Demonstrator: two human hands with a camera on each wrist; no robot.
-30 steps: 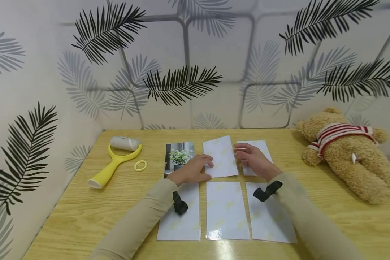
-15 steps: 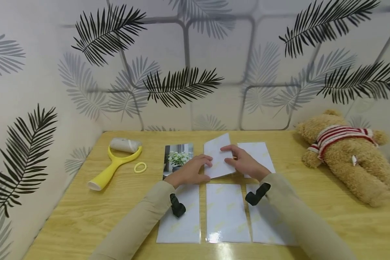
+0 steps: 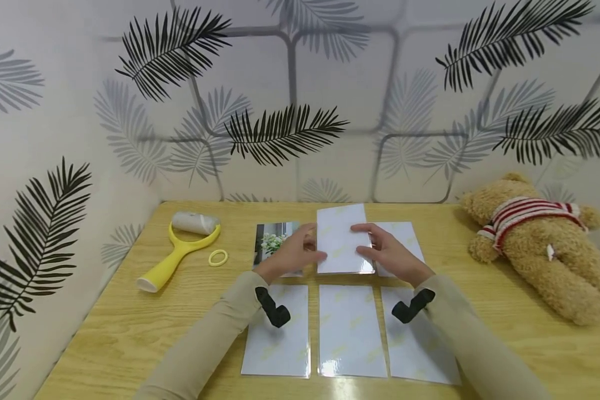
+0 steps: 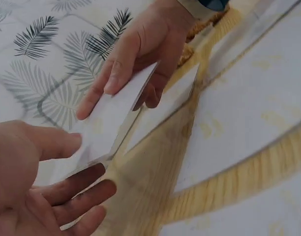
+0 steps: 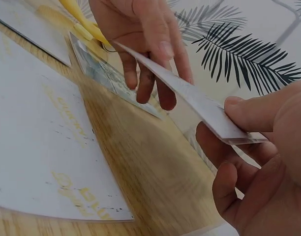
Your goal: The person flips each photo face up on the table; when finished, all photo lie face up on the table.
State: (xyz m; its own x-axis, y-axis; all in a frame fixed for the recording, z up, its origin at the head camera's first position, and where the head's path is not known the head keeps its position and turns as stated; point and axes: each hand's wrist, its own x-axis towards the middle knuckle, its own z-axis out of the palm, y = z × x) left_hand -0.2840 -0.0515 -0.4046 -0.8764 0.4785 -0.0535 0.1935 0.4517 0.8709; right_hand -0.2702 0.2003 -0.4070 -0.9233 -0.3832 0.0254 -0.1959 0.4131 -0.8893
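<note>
Raised and flatter than half a second ago, a white-backed card (image 3: pixel 336 236) hangs toward 12 o'clock, its 3-o'clock edge pinched by the right hand (image 3: pixel 394 253), apparently for steadiness; whether the left hand (image 3: pixel 291 254), at 9, grips is unclear.

The head view looks forward and down over left hand (image 3: pixel 291 253) and right hand (image 3: pixel 394 254); the close wrist views face inward, sharing the card (image 3: pixel 341 239) between.

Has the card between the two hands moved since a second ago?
Yes: the card has moved upward in the head view; its far edge now shows closer to the back edge of the table.
</note>
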